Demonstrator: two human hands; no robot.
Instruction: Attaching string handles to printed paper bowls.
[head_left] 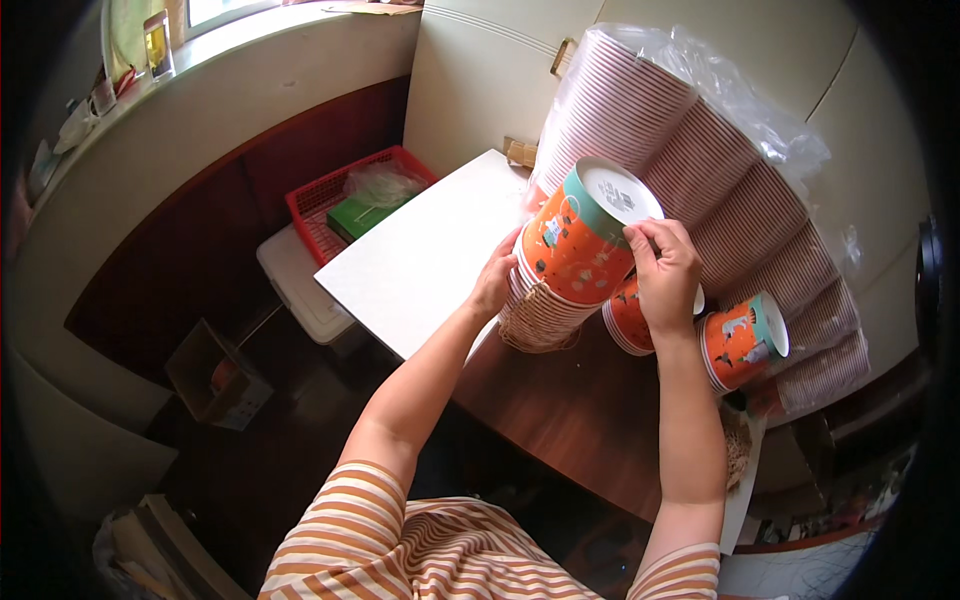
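A stack of upturned orange paper tubs (572,245) with a green band and a white base stands tilted in front of me. My left hand (495,275) is closed against the stack's left side, low down near the nested rims. At the upper right, my right hand (665,265) pinches the base edge of the top tub between thumb and fingers. Thin brown strands, like twine (540,318), lie round the stack's lower rims. Partly behind my right wrist is a second orange tub (627,318). Another orange tub (740,340) rests tilted to its right.
Tall nested stacks of paper tubs (700,170) in clear plastic wrap (790,150) stand behind. The brown tabletop (560,405) meets a white board (430,260) at left. Beyond sits a red basket (310,215); a cardboard box (218,375) is on the floor.
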